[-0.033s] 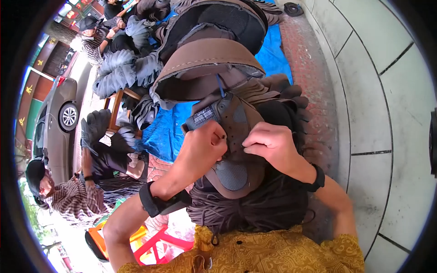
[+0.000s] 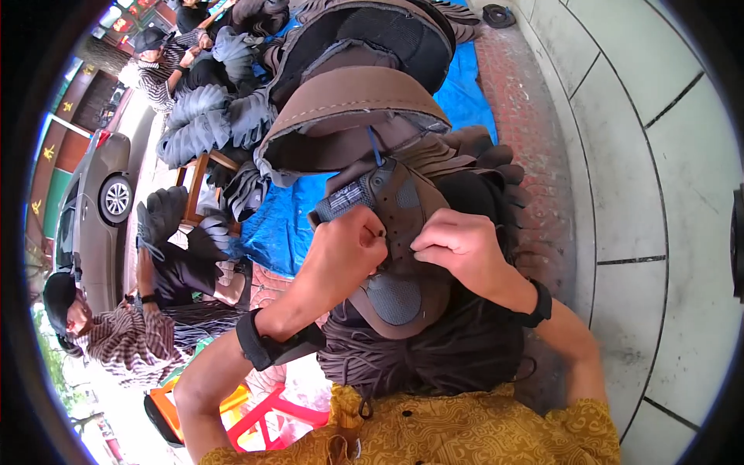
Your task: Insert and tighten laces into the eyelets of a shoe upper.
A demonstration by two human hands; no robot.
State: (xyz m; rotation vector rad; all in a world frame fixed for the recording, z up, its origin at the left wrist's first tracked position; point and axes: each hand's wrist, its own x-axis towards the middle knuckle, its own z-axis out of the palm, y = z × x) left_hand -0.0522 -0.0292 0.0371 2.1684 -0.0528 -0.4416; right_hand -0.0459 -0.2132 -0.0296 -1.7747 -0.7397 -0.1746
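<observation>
A brown shoe upper (image 2: 418, 298) with a grey mesh toe and a row of eyelets rests across my lap, its toe toward me. On its left side, my left hand (image 2: 350, 246) is closed by the eyelets, with a small dark bit at the fingertips. My right hand (image 2: 457, 242) pinches thumb against forefinger just over the upper's right side. Whatever thin thing either hand holds is too small to make out. Beneath the upper lies a thick bundle of dark brown shoelaces (image 2: 418, 360).
Stacked brown uppers (image 2: 356, 101) rise just beyond my hands on a blue tarp (image 2: 291, 221). A tiled wall (image 2: 632, 310) runs along the right. At left sit co-workers, one (image 2: 136, 337) holding an upper, near a wooden stool (image 2: 198, 190) and a parked car (image 2: 97, 209).
My hands and the shoe upper look the same. The co-worker at lower left has shifted their hands slightly.
</observation>
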